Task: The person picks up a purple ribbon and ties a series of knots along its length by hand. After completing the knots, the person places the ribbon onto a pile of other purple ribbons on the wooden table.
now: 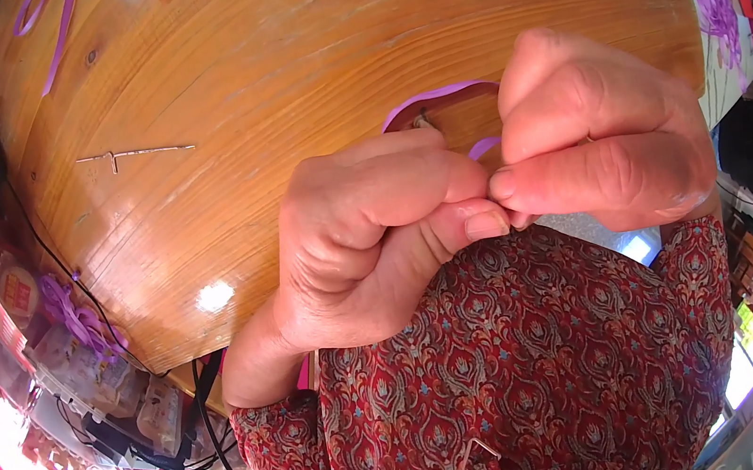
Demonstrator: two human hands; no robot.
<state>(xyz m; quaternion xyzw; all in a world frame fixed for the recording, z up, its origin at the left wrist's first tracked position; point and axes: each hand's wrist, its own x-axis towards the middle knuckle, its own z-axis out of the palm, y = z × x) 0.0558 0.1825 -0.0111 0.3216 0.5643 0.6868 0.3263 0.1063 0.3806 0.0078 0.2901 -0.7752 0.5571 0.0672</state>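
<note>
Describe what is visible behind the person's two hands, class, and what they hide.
Beyond the left hand and right hand, a curved purple ribbon, the wooden table and red patterned clothing show. The hands cover part of the ribbon, so its full path cannot be seen.

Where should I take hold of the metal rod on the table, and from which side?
Probably best by the plain shaft of the rod, right of its short stub, pinched from above, thumb on the near long side, fingertip on the far. It lies flat on the table, thin and running left to right; the stub would likely hinder a pinch there.
</note>
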